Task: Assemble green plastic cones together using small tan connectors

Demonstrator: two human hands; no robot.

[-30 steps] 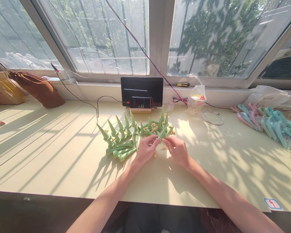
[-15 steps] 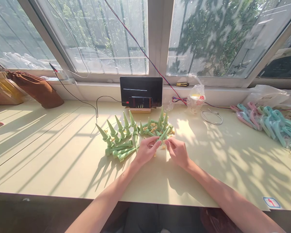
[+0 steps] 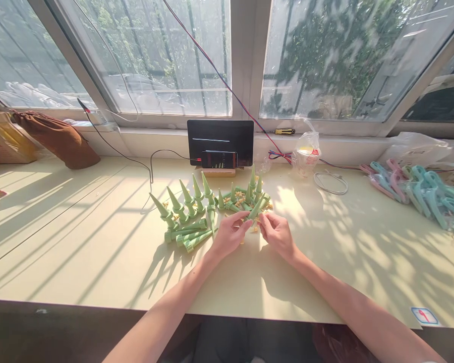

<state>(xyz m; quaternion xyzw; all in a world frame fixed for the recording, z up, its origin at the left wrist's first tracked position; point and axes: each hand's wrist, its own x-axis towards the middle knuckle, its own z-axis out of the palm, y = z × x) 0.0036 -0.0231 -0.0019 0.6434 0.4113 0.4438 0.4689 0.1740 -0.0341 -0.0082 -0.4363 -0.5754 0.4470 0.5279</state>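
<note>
My left hand [image 3: 229,234] pinches the base of a green plastic cone spike [image 3: 256,208] that points up and to the right. My right hand [image 3: 277,233] is closed next to it, fingertips at the spike's base, holding something too small to make out. Just behind my hands lies a loose pile of green spikes and small yellow parts [image 3: 242,197]. To the left, several green spikes stand upright in a row [image 3: 183,201], and a few more lie flat in front of them [image 3: 191,234].
A dark tablet with a phone leaning on it [image 3: 219,143] stands at the windowsill. A brown bag [image 3: 56,138] lies far left, a plastic bag with a cup [image 3: 306,151] and a white cable coil [image 3: 331,183] sit right of centre. Teal and pink clips [image 3: 419,189] are heaped far right.
Both hands have stayed at the same spot, working at the base of the spike. The spike has tilted slightly and my fingers have shifted on it.
</note>
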